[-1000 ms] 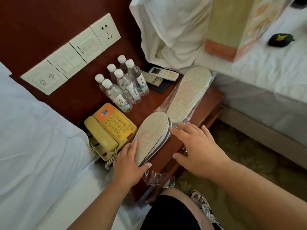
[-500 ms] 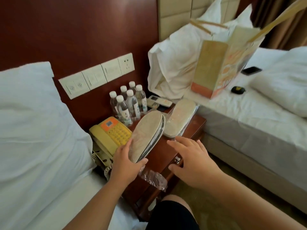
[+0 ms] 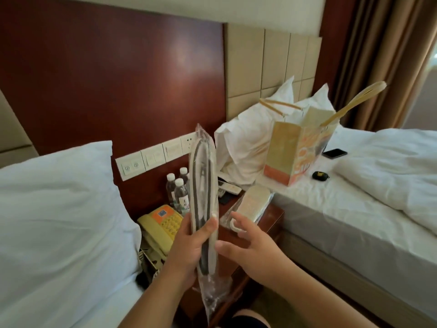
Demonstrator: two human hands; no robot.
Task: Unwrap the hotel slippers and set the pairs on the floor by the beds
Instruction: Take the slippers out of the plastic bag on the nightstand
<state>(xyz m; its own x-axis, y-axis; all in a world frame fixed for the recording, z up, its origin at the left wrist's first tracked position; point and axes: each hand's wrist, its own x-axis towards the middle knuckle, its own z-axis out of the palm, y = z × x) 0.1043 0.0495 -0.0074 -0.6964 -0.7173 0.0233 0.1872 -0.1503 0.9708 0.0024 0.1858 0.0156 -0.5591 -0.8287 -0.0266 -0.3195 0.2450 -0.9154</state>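
My left hand (image 3: 190, 247) grips a pair of flat beige slippers in clear plastic wrap (image 3: 203, 190), held upright and edge-on above the nightstand. Loose plastic hangs below the hand. My right hand (image 3: 250, 245) is beside the pack with fingers spread, its thumb near the slippers' lower edge; I cannot tell whether it touches. A second wrapped slipper pair (image 3: 254, 204) lies flat on the dark wooden nightstand (image 3: 275, 215) between the two beds.
A yellow telephone (image 3: 160, 224) and water bottles (image 3: 179, 189) stand on the nightstand's left. A remote (image 3: 230, 188) lies at its back. The right bed (image 3: 343, 209) holds a paper bag (image 3: 295, 152), a phone (image 3: 334, 153) and a small black object (image 3: 320, 175). A white pillow (image 3: 59, 209) is left.
My left hand lifted the wrapped slipper pair off the nightstand and turned it upright. My right hand rose beside it. The view tilted up toward the headboard.
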